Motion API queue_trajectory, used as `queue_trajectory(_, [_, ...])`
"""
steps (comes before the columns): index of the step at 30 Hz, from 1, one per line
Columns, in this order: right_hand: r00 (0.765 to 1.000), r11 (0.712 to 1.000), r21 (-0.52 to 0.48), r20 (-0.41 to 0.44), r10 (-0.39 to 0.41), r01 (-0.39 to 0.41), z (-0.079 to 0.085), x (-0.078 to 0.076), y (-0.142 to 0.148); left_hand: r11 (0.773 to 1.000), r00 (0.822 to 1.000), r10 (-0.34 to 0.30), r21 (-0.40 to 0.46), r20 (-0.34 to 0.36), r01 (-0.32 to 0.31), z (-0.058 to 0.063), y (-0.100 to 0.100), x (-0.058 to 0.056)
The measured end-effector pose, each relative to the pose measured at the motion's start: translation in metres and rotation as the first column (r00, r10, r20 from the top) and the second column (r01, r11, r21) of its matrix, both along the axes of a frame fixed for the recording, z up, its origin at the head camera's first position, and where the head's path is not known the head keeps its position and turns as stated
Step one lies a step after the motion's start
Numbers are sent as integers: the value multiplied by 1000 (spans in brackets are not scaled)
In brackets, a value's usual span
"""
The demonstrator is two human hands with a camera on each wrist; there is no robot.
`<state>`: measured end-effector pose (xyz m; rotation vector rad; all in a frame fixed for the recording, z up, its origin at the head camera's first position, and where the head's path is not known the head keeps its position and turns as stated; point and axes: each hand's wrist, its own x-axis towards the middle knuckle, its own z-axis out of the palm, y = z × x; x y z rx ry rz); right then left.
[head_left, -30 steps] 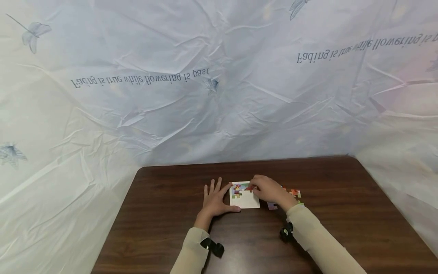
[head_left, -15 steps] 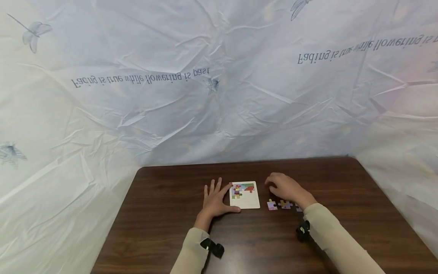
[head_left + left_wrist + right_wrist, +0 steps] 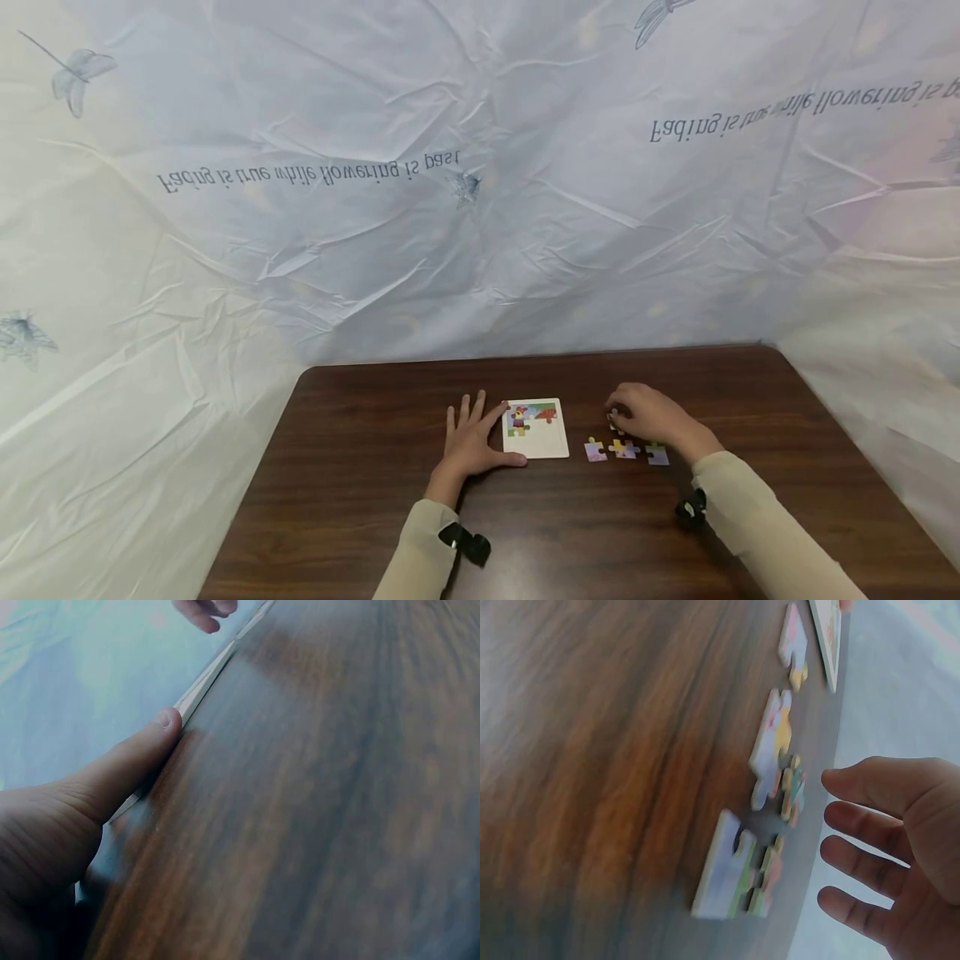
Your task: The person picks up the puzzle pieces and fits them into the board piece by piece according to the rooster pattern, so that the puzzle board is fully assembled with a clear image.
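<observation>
A white puzzle board point(image 3: 546, 446) lies flat, with several colourful pieces fitted along its top and left side. My left hand point(image 3: 471, 442) rests beside it with fingers spread; the index fingertip touches its upper left corner and the thumb its near edge. In the left wrist view the thumb point(image 3: 142, 754) lies against the board's edge. My right hand point(image 3: 656, 417) hovers over loose puzzle pieces, its fingertips close to one piece point(image 3: 615, 422). The right wrist view shows those fingers loosely bent, apart from the pieces and holding nothing.
In front of the right hand, loose pieces lie in a row: a pink-purple one point(image 3: 595, 450), a yellow-purple one point(image 3: 623, 449) and a purple-green one point(image 3: 657, 454). All rest on a dark wooden table point(image 3: 360, 467). A pale printed sheet point(image 3: 480, 250) hangs behind it.
My right hand has left the board, where a red piece now shows at the upper right, and moved right over the loose pieces. My left hand has stayed put.
</observation>
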<state>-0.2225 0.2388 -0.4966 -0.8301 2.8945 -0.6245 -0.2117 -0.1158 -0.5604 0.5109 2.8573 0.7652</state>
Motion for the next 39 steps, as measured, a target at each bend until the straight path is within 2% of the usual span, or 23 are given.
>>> queue_trajectory(7, [998,998,-55,55,4,-1,-7,2,9,1000,1000,6,8,5,-6,2,-2,0])
queue_trajectory(14, [998,998,-50,58,39,-36,-11,0,10,1000,1000,4,12,1,-4,1,-2,-1])
queue_trajectory(23, [997,1000,-23,70,15,-13,-12,-4,9,1000,1000,1,12,11,-1,0,-1,-1])
queue_trajectory(31, [991,997,-73,132,-27,37,-9,-5,7,1000,1000,0,9,-5,0,-1,-1,-2])
queue_trajectory(39, [990,996,-78,135,-42,52,-9,-4,5,1000,1000,4,10,4,-4,1,0,-1])
